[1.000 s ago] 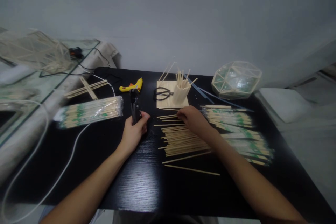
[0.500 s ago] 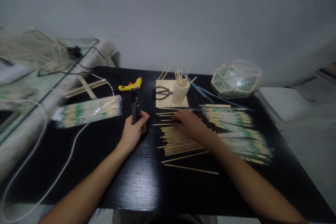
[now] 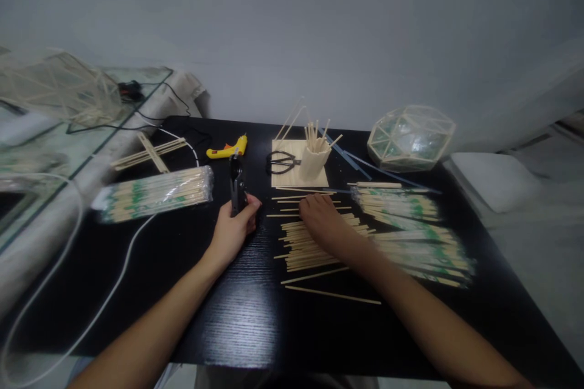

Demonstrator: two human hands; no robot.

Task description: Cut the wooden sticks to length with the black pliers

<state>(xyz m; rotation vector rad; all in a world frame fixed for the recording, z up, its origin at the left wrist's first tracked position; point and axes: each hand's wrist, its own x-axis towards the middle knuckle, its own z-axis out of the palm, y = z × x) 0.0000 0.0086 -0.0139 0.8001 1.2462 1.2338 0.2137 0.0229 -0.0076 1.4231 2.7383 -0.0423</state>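
Note:
My left hand (image 3: 236, 225) is closed around a black plier-like hand tool (image 3: 238, 185), held upright with its jaws pointing away from me. Over the far part of a spread of thin wooden sticks (image 3: 303, 249) is my right hand (image 3: 322, 219), its fingers curled down and together. The fingertips are hidden, so I cannot make out whether a stick is between them. Just beyond that hand, a wooden cup of sticks (image 3: 314, 161) stands on a square wooden base (image 3: 287, 179), with black-handled scissors (image 3: 283, 162) beside it.
A yellow glue gun (image 3: 228, 148) lies behind the black tool. Bagged sticks (image 3: 157, 193) lie at left, more bagged sticks (image 3: 424, 249) at right. A faceted frame (image 3: 410, 138) sits at the back right. A white cable (image 3: 130, 249) loops across the left of the black table (image 3: 241, 328).
My right hand has shifted slightly and its fingers have drawn closer together over the sticks. The left hand keeps its hold on the black tool, nearly still.

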